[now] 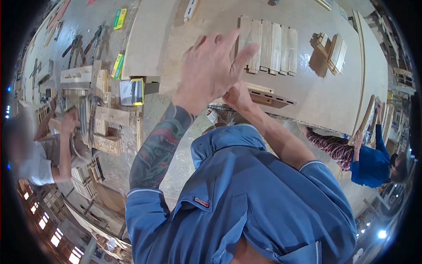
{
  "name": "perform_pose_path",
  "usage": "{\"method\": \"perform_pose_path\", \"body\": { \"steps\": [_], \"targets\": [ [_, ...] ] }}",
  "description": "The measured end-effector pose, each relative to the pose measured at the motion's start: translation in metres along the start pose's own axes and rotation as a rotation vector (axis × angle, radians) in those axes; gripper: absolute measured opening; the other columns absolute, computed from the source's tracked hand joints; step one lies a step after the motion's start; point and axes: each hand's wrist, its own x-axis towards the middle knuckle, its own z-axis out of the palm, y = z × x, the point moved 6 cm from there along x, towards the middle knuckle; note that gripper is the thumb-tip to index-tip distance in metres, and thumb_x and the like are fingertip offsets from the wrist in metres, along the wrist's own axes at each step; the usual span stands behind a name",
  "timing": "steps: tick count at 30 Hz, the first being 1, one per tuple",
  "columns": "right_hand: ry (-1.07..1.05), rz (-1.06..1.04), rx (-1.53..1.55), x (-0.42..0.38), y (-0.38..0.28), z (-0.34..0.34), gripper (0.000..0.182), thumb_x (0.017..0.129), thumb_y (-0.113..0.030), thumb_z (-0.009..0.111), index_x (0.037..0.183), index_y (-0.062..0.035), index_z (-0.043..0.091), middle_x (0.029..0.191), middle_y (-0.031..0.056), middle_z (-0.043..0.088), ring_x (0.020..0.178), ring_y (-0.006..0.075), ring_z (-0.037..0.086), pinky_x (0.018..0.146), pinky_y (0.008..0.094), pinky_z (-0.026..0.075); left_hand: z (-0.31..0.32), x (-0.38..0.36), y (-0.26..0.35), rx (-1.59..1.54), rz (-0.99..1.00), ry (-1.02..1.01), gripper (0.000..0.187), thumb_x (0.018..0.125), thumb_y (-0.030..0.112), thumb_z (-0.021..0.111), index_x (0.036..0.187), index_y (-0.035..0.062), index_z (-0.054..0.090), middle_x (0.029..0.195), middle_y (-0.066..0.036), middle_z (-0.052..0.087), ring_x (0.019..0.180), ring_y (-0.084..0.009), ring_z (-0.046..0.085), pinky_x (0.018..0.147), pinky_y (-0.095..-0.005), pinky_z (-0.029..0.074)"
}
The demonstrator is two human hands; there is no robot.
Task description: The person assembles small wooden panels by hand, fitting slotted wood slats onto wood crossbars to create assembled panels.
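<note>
In front of my chest, my left hand [211,66] is held up over the near side of the workbench [202,26], back of the hand toward me. Its thumb and index finger are spread apart, and nothing shows between them. Close beneath it is my right hand [238,95], whose fingers are mostly hidden behind the left one. Just beyond lies a row of several pale wooden slats [276,47], side by side. A slotted strip [277,99] and a thin wood piece [259,88] lie at the bench edge near my right hand.
A small stack of wood pieces [336,53] sits farther right on the bench. At left are a wooden clamp frame [102,114], pliers [74,44] and yellow-green boxes [118,66]. One person [39,154] works at left, another [369,163] at right holding a board [364,116].
</note>
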Motion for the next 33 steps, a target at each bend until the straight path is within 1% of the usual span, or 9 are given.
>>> {"method": "perform_pose_path", "body": {
  "steps": [5, 6, 10, 12, 15, 19, 25, 28, 33],
  "targets": [
    [0.115, -0.178, -0.153, 0.000, -0.025, -0.016, 0.022, 0.083, -0.018, 0.074, 0.103, -0.0136, 0.065, 0.066, 0.0159, 0.061, 0.063, 0.0402, 0.061, 0.056, 0.0504, 0.045, -0.001, 0.007, -0.003, 0.294, 0.034, -0.108, 0.069, 0.093, 0.068, 0.050, 0.126, 0.0089, 0.064, 0.106, -0.017, 0.068, 0.102, -0.0365, 0.064, 0.085, -0.0458, 0.052],
    [-0.109, 0.018, -0.239, 0.002, -0.020, -0.014, 0.025, 0.085, -0.019, 0.072, 0.109, -0.0137, 0.065, 0.077, 0.0161, 0.065, 0.075, 0.0382, 0.065, 0.065, 0.0475, 0.051, 0.000, 0.005, -0.001, 0.315, 0.048, -0.116, 0.071, 0.091, 0.069, 0.051, 0.125, 0.0091, 0.064, 0.104, -0.017, 0.069, 0.099, -0.0357, 0.065, 0.083, -0.0456, 0.052],
    [-0.228, -0.197, -0.017, 0.022, -0.010, -0.045, 0.030, 0.087, -0.018, 0.069, 0.117, -0.0146, 0.066, 0.093, 0.0163, 0.068, 0.092, 0.0339, 0.067, 0.077, 0.0450, 0.053, -0.001, 0.003, 0.003, 0.321, 0.060, -0.098, 0.070, 0.090, 0.070, 0.053, 0.121, 0.0089, 0.067, 0.101, -0.016, 0.069, 0.095, -0.0348, 0.066, 0.079, -0.0455, 0.053],
    [0.085, 0.141, -0.662, 0.058, 0.031, -0.077, 0.060, 0.089, -0.024, 0.064, 0.146, -0.0150, 0.046, 0.136, 0.0212, 0.056, 0.131, 0.0414, 0.048, 0.111, 0.0509, 0.036, 0.000, 0.003, 0.001, 0.305, -0.003, -0.114, 0.069, 0.089, 0.070, 0.054, 0.118, 0.0088, 0.068, 0.097, -0.015, 0.068, 0.092, -0.0341, 0.067, 0.076, -0.0450, 0.053],
    [0.109, 0.204, -0.886, 0.080, 0.075, -0.032, 0.068, 0.092, -0.031, 0.059, 0.152, -0.0105, 0.033, 0.150, 0.0213, 0.042, 0.139, 0.0471, 0.036, 0.118, 0.0542, 0.025, 0.003, 0.003, -0.001, 0.338, 0.043, -0.065, 0.067, 0.088, 0.069, 0.055, 0.114, 0.0087, 0.070, 0.095, -0.014, 0.068, 0.089, -0.0340, 0.067, 0.073, -0.0444, 0.054],
    [0.015, 0.017, -0.861, 0.077, 0.047, 0.006, 0.067, 0.096, -0.032, 0.055, 0.153, -0.0082, 0.029, 0.153, 0.0205, 0.037, 0.139, 0.0441, 0.038, 0.113, 0.0546, 0.031, 0.000, -0.004, 0.005, 0.326, 0.107, -0.020, 0.070, 0.088, 0.072, 0.054, 0.112, 0.0086, 0.071, 0.092, -0.015, 0.069, 0.085, -0.0349, 0.068, 0.070, -0.0447, 0.054],
    [0.057, 0.482, 0.030, 0.089, 0.078, -0.046, 0.034, 0.089, -0.022, 0.067, 0.115, -0.0029, 0.059, 0.106, 0.0128, 0.069, 0.096, 0.0316, 0.066, 0.085, 0.0405, 0.053, -0.006, -0.003, 0.005, 0.430, 0.022, -0.031, 0.092, 0.077, 0.088, 0.050, 0.112, 0.0055, 0.072, 0.086, -0.020, 0.070, 0.081, -0.0359, 0.070, 0.068, -0.0455, 0.055],
    [0.318, 0.249, 0.276, 0.056, 0.047, -0.088, 0.026, 0.089, -0.014, 0.069, 0.110, 0.0003, 0.063, 0.099, 0.0115, 0.072, 0.089, 0.0224, 0.069, 0.077, 0.0347, 0.054, -0.005, -0.002, 0.002, 0.388, -0.049, -0.144, 0.101, 0.072, 0.093, 0.046, 0.114, 0.0044, 0.071, 0.087, -0.021, 0.070, 0.083, -0.0362, 0.070, 0.070, -0.0448, 0.056],
    [0.056, 0.178, 0.484, 0.009, -0.008, -0.090, 0.028, 0.091, -0.009, 0.070, 0.116, 0.0038, 0.065, 0.103, 0.0123, 0.073, 0.096, 0.0179, 0.068, 0.083, 0.0323, 0.054, 0.000, -0.002, -0.003, 0.357, -0.063, -0.151, 0.095, 0.081, 0.088, 0.042, 0.117, 0.0055, 0.070, 0.097, -0.021, 0.071, 0.091, -0.0380, 0.070, 0.077, -0.0473, 0.055]
  ]
}}
